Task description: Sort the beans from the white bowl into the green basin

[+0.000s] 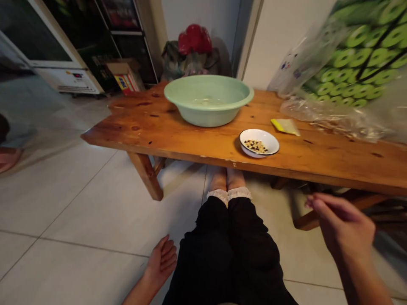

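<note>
My left hand [163, 257] hangs low beside my left thigh, its fingers curled in and nothing showing in them. To the right, my right hand [345, 222] is raised in front of the table's edge with thumb and fingertips pinched together. Whatever may be between those fingertips is too small and blurred to name. A white enamel bowl [270, 142] with a dark rim stands near the table's front edge and holds mixed pale and dark grains or seeds. Behind it sits a large pale green basin [210, 116] with what looks like a little water in it.
The wooden table [140, 127] spans the view ahead of my knees. A small yellow-and-clear packet [285, 126] lies right of the bowl. Plastic-wrapped green rolls [356, 76] fill the back right. Behind the basin are bags [194, 40]; a cardboard box [125, 76] stands left.
</note>
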A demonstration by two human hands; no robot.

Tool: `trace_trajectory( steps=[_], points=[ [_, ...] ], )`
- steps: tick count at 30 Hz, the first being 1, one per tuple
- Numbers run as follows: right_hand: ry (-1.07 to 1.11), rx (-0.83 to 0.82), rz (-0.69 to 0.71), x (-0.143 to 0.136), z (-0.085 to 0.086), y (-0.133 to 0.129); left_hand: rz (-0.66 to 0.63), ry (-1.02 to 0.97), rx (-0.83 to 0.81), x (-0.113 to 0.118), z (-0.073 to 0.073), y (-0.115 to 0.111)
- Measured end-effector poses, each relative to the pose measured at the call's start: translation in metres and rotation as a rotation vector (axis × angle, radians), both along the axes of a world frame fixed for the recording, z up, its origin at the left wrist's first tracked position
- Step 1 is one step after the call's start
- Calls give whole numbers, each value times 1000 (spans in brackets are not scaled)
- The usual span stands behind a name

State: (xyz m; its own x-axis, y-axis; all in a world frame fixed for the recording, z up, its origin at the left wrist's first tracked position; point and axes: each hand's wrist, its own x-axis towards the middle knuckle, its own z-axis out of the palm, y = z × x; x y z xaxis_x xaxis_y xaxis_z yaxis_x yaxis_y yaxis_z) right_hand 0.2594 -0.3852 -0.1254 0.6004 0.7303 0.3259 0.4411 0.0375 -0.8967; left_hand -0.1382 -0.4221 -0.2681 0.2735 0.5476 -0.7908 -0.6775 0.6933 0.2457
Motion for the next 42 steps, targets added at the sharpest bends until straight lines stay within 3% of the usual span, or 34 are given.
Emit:
trace_trajectory(
  steps=[3,5,8,11,15,20,26,32,38,42],
  points=[
    [-114,144,222,-9,49,57,-61,-125,42,53,32,34],
    [-233,148,368,-18,68,101,-113,-206,54,92,44,43],
    [-406,102,512,-27,76,150,-193,-307,53,139,48,35],
    [-526,58,579,-27,70,171,-240,-359,38,159,41,18],
    [-574,21,603,-20,64,173,-308,-391,-4,157,29,6],
    [-472,32,601,-13,62,169,-337,-387,-14,153,22,11],
    [-243,110,488,0,52,171,-368,-375,17,157,13,11],
    [-195,138,421,10,47,174,-393,-395,72,153,8,11],
    [-147,179,381,-4,52,168,-414,-412,115,154,0,13],
    [-55,206,369,-27,66,139,-369,-405,134,159,-7,12]
  ],
)
